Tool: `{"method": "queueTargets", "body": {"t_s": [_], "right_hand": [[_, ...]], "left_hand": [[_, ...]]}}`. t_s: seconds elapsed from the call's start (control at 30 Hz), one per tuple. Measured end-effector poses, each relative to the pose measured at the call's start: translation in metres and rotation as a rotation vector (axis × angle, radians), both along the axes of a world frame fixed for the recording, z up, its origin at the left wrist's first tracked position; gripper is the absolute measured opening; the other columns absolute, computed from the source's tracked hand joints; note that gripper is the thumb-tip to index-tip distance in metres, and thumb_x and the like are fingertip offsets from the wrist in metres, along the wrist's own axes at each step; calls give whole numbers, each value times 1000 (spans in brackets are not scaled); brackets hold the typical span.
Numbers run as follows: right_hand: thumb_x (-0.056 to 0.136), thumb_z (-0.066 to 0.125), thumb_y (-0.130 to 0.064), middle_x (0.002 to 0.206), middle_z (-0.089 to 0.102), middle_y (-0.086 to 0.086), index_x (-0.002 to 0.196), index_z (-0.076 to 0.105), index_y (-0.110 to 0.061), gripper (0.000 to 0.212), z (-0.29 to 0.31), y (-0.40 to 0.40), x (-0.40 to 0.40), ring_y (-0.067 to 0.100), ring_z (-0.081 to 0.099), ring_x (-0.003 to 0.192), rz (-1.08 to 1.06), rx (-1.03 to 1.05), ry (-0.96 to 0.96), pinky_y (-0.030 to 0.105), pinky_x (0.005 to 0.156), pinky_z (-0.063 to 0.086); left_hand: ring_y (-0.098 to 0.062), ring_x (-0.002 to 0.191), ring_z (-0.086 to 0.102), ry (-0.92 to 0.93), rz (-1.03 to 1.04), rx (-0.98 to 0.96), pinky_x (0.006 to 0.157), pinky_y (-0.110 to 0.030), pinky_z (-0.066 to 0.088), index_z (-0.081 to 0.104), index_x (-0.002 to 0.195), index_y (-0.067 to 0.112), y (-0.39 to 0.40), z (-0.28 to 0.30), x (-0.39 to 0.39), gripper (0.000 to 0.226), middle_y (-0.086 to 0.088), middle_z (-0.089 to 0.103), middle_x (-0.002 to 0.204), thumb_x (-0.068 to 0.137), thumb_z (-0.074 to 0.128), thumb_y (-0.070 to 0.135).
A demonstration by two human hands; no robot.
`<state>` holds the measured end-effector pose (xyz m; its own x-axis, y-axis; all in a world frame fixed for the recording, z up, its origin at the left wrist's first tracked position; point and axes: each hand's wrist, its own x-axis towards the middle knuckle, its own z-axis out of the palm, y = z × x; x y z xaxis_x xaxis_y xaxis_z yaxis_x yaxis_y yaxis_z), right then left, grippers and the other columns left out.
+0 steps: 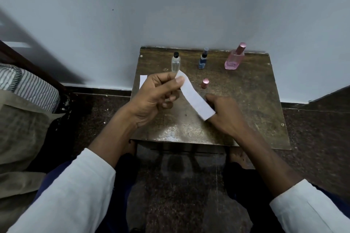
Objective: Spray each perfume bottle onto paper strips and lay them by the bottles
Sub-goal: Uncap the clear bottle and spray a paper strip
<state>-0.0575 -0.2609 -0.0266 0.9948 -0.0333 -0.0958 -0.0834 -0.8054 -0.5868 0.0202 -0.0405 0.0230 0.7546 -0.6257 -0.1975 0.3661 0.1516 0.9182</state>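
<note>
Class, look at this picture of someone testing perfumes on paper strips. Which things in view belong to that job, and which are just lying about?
Belonging to the job:
clear bottle
blue bottle
pink bottle
small pink-capped bottle
paper strip pinched in the left hand
second strip lying on the table
right hand

Just lying about:
striped cloth

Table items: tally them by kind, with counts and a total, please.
Perfume bottles: 3, namely clear bottle, blue bottle, pink bottle
Paper strips: 2, namely held strip pinched by the left hand, with the right hand at its lower end; lying strip
Small pink cap: 1
Total: 6
</note>
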Motion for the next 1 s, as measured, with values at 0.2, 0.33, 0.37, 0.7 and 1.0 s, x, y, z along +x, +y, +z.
{"method": "queueTargets", "body": {"t_s": [0.2,0.33,0.37,0.7,1.0], "right_hand": [[102,65,-34,72,70,-5,91,69,-23,17,-5,-1,1,12,64,67,-2,-7,-19,33,64,45],[100,66,-34,70,69,-4,90,69,-22,16,-6,-1,1,14,64,65,6,14,-25,34,64,47],[102,66,-36,69,69,-5,89,68,-22,19,-7,-1,2,13,64,65,1,2,-27,33,64,47],[103,64,-36,68,70,-5,89,67,-23,20,-5,0,3,13,67,64,9,-31,-41,33,66,50],[102,63,-35,71,71,-5,87,66,-24,19,-5,0,4,17,67,67,4,-48,-51,37,67,52]], "left_hand": [[-6,71,75,-462,23,705,75,-40,67,84,98,26,7,-18,1,13,12,81,82,90,86,36],[0,53,51,75,-108,-64,49,-13,37,81,83,23,6,2,-2,8,10,63,65,91,79,24],[-1,53,52,55,-103,-52,48,-12,38,81,85,23,5,0,-1,7,9,65,66,92,80,22],[1,52,49,133,-77,-279,48,-17,28,80,80,26,15,1,7,20,13,62,66,76,94,40],[-7,49,46,-98,-43,135,51,-23,29,81,78,20,13,-5,6,12,4,59,60,89,85,22]]}}
